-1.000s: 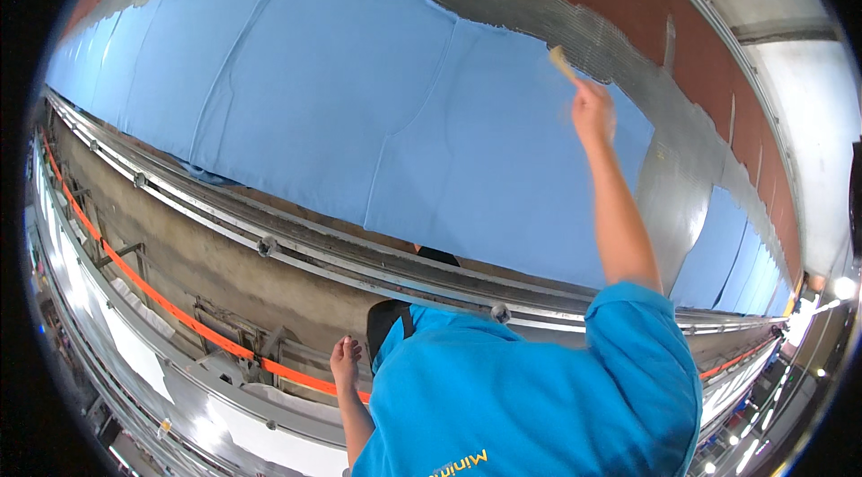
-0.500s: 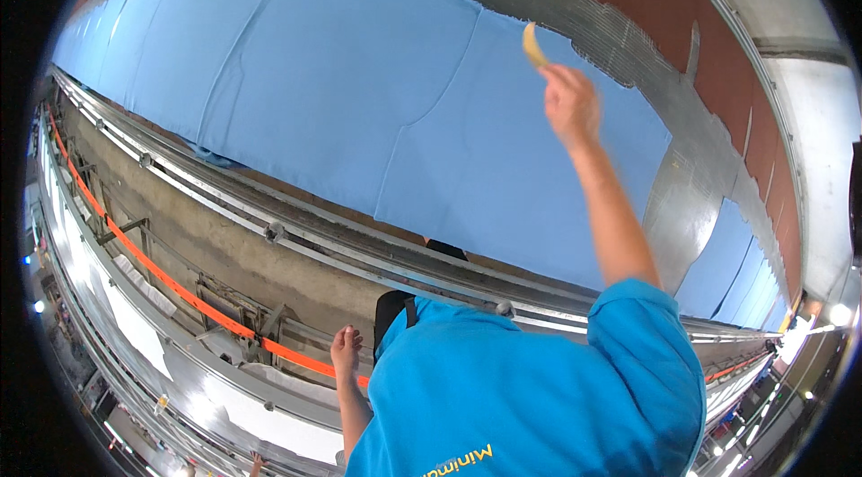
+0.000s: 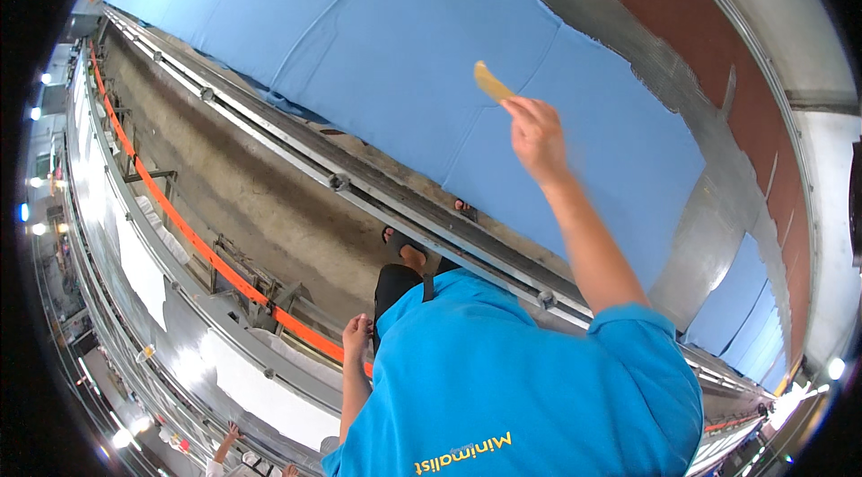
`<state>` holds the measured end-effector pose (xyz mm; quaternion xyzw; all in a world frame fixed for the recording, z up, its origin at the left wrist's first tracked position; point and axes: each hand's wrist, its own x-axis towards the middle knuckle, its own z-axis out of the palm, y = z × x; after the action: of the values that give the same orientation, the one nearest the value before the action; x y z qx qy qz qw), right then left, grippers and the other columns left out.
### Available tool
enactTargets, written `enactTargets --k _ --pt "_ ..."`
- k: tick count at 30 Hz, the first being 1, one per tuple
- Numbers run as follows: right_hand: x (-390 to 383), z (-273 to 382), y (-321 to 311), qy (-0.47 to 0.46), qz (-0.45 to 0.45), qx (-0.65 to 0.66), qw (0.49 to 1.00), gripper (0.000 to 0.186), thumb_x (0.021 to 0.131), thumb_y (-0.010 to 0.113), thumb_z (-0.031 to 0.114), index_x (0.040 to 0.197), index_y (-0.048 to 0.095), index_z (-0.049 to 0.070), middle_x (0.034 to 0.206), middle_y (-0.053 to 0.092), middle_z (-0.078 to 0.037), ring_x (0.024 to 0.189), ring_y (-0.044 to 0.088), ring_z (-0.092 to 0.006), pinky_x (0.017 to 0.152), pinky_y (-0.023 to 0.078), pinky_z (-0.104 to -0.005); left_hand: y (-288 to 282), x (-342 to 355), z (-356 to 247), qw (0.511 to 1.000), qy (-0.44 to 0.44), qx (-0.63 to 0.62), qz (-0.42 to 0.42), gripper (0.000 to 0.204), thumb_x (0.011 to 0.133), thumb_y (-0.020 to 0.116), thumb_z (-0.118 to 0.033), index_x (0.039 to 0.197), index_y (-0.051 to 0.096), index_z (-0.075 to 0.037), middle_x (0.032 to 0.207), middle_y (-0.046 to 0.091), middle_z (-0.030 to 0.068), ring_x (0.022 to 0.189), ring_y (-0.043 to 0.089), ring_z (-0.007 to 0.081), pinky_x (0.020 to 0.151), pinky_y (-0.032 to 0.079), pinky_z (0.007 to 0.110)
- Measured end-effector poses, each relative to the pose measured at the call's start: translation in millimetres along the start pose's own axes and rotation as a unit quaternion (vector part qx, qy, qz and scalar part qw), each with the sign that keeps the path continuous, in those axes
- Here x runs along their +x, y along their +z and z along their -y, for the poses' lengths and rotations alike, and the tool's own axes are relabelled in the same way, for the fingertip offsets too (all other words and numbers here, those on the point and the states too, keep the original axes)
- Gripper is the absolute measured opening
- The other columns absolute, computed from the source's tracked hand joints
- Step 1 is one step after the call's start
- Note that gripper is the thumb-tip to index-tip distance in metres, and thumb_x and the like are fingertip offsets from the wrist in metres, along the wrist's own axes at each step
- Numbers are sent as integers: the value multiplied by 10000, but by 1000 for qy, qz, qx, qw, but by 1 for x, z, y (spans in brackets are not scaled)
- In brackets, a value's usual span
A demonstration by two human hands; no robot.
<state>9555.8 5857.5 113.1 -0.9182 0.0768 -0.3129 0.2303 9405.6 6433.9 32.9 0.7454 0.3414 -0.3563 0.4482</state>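
My right hand (image 3: pixel 539 137) is closed on one end of a thin yellow strip (image 3: pixel 491 82), flat and slightly curved like a scraper blade. The strip's free end points away to the upper left, above the long light blue fabric (image 3: pixel 386 55) on the table. Faint crease or seam lines run across the cloth. Beside my left hip hangs my left hand (image 3: pixel 356 333), with its fingers curled in. Whether anything is inside those fingers is hidden.
Metal rails (image 3: pixel 337 181) run along the table's near edge. A grey strip (image 3: pixel 696 221) and a brown surface (image 3: pixel 691 37) lie beyond the cloth. An orange rail (image 3: pixel 211 257) borders a second table at left, where another person's hand (image 3: pixel 233 432) shows. Between them is a concrete aisle (image 3: pixel 242 163).
My right hand has drawn the yellow strip back from the cloth's far edge, toward me and left. The view has shifted along the table. My left hand stays low at my side.
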Motion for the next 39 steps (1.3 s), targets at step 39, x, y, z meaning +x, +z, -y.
enactTargets --k 39 --pt "25 184 208 65 194 -37 978 252 772 616 -63 995 686 30 1074 657 -87 965 622 -300 833 506 -427 -228 228 -43 996 74 9 57 241 988 595 -330 988 613 -89 773 625 1 676 577 100 590 458 260"
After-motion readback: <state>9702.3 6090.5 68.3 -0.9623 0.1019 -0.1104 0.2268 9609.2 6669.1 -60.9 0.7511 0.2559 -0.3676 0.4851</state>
